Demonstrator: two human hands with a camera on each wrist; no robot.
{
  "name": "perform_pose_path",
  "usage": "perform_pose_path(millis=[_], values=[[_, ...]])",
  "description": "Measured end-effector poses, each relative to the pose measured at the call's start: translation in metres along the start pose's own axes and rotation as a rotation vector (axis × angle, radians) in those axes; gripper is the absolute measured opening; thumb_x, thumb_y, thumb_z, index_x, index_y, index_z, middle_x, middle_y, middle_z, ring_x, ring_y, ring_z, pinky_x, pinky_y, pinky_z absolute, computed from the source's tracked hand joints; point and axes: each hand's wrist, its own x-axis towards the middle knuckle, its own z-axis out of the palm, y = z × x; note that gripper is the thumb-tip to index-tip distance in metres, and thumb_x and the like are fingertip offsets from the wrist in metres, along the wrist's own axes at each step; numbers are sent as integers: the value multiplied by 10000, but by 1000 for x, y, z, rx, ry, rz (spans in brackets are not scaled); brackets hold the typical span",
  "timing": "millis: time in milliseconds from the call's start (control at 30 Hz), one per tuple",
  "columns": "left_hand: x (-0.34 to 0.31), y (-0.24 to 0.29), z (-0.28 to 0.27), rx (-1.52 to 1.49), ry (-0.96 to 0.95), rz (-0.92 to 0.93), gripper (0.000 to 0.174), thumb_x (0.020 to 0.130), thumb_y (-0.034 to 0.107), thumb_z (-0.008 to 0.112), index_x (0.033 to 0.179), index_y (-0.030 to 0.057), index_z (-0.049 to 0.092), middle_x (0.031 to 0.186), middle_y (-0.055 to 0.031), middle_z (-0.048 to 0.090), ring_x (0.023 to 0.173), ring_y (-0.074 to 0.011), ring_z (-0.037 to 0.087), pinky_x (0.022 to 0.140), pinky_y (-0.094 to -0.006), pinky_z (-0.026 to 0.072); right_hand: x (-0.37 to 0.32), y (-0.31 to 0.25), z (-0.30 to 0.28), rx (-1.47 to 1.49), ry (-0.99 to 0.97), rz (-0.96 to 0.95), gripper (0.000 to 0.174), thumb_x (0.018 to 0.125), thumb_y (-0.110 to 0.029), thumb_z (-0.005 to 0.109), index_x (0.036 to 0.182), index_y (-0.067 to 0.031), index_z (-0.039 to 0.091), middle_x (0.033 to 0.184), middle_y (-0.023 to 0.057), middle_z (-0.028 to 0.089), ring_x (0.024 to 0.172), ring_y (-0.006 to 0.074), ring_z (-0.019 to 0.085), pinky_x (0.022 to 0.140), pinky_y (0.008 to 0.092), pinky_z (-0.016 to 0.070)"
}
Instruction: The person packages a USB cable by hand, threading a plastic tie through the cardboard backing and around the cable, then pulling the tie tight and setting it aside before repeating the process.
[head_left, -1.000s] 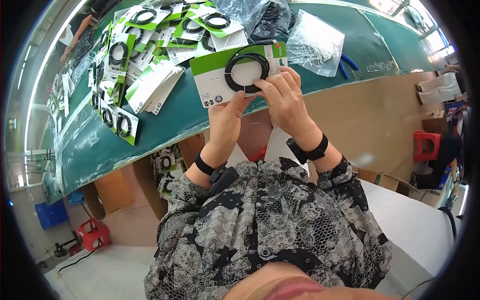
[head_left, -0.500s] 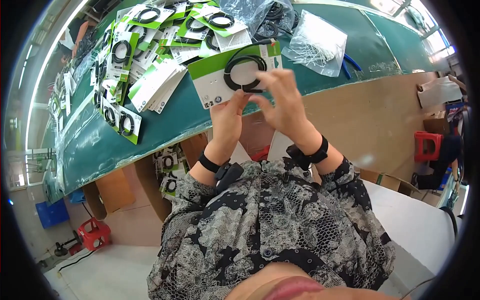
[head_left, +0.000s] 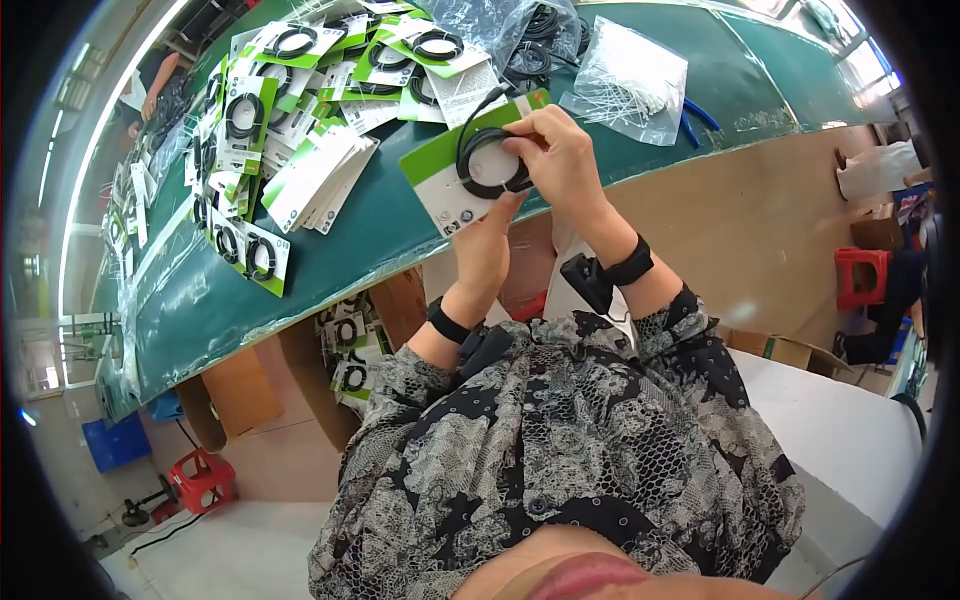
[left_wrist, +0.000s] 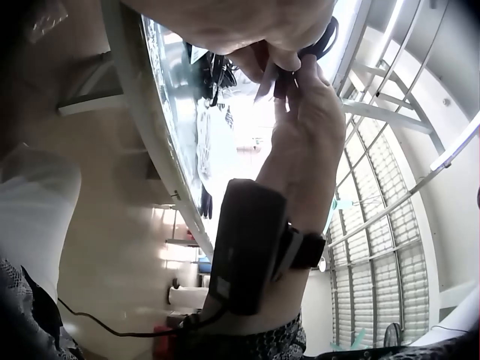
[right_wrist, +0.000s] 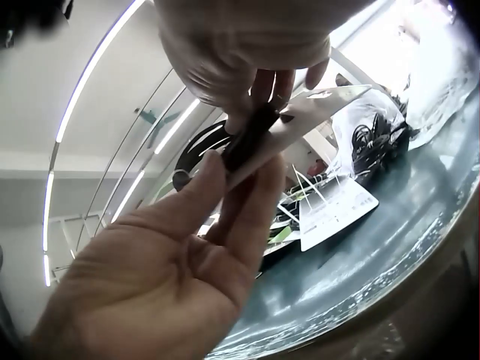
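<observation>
A green-and-white cardboard card (head_left: pixel 427 180) is held up over the table's front edge, with a coiled black cable (head_left: pixel 466 172) on its face. My left hand (head_left: pixel 484 250) pinches the card's lower edge, thumb on the coil side, as the right wrist view also shows for the left hand (right_wrist: pixel 161 274). Curled over the card's right side, my right hand (head_left: pixel 568 165) grips the coil, thumb and fingertips on the black cable. A plug end of the cable (head_left: pixel 490 97) sticks up past the card's top edge. The right palm hides part of the card.
Many carded cables (head_left: pixel 290 100) lie heaped on the green table (head_left: pixel 180 310), beside a fanned stack of cards (head_left: pixel 318 178). A clear bag of white ties (head_left: pixel 630 85), blue-handled pliers (head_left: pixel 700 120) and a bag of black cables (head_left: pixel 540 45) lie behind. Below stands a box of carded cables (head_left: pixel 350 350).
My right hand came off the coil, its fingers opening, then closed on it again. The card has tilted more steeply and shifted a little to the right with my left hand.
</observation>
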Motion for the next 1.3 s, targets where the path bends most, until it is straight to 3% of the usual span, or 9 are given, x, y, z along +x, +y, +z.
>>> perform_pose_path(millis=[167, 300, 400, 800, 967, 1067, 1100, 1200, 1300], values=[[0, 9, -1, 4, -49, 14, 339, 918, 22, 552, 1242, -40, 473, 1191, -106, 561, 1065, -192, 578, 973, -332, 470, 5, -13, -4, -305, 260, -288, 209, 752, -15, 712, 949, -80, 698, 1081, 107, 567, 972, 191, 588, 806, 306, 483], [10, 20, -25, 890, -354, 417, 370, 911, 38, 556, 1266, -5, 459, 1236, -121, 545, 1078, -219, 581, 912, -324, 501, 16, -6, -19, 130, 89, -214, 239, 730, -23, 720, 944, -129, 713, 1177, 102, 543, 1118, 246, 519, 920, 350, 432], [13, 58, -14, -77, -273, -396, 343, 968, 146, 500, 1270, -12, 460, 1213, -119, 559, 1049, -220, 600, 878, -319, 511, 28, -11, -48, -178, -59, -491, 239, 710, -41, 725, 928, -139, 717, 1191, 71, 549, 1144, 266, 503, 944, 358, 417], [40, 68, 0, 46, -517, -529, 319, 1001, 192, 430, 1213, -35, 502, 1126, -101, 599, 1007, -178, 614, 879, -327, 527, 22, -9, -50, -262, -290, -741, 221, 708, -115, 689, 915, -184, 728, 1268, -20, 547, 1254, 269, 436, 1071, 491, 261], [43, 51, -2, 0, -428, -539, 288, 985, 159, 466, 1195, -30, 520, 1113, -96, 608, 1005, -183, 613, 878, -339, 526, 20, -4, -59, -354, -308, -712, 245, 781, -155, 667, 1023, -165, 700, 1209, 25, 593, 1283, 269, 408, 1075, 447, 277], [43, 42, -6, -93, -344, -375, 259, 965, 117, 500, 1181, -22, 537, 1099, -89, 617, 1012, -190, 612, 873, -350, 527, 12, 1, -61, -49, 231, -356, 327, 844, -189, 660, 1161, -114, 631, 1117, 46, 636, 1198, 201, 494, 1005, 360, 369], [42, 42, -5, -94, -343, -370, 259, 965, 117, 500, 1181, -22, 537, 1099, -89, 617, 1012, -190, 612, 873, -350, 527, 5, 6, -56, -48, 229, -360, 327, 844, -189, 660, 1161, -114, 631, 1117, 46, 636, 1198, 201, 494, 1005, 360, 369], [33, 38, 0, -24, -269, -361, 258, 937, 92, 544, 1177, -4, 552, 1097, -85, 621, 1000, -192, 619, 864, -366, 530, -24, 27, -38, 497, -62, 329, 402, 869, -192, 668, 1236, -64, 566, 1073, 44, 637, 1028, 112, 558, 878, 273, 447], [29, 48, 3, 71, -320, -394, 298, 911, 63, 575, 1199, 5, 533, 1104, -89, 618, 983, -195, 625, 845, -365, 543, -21, 16, -46, 376, -97, 334, 384, 869, -170, 671, 1224, -61, 574, 1031, 16, 627, 917, 68, 549, 810, 249, 461]])
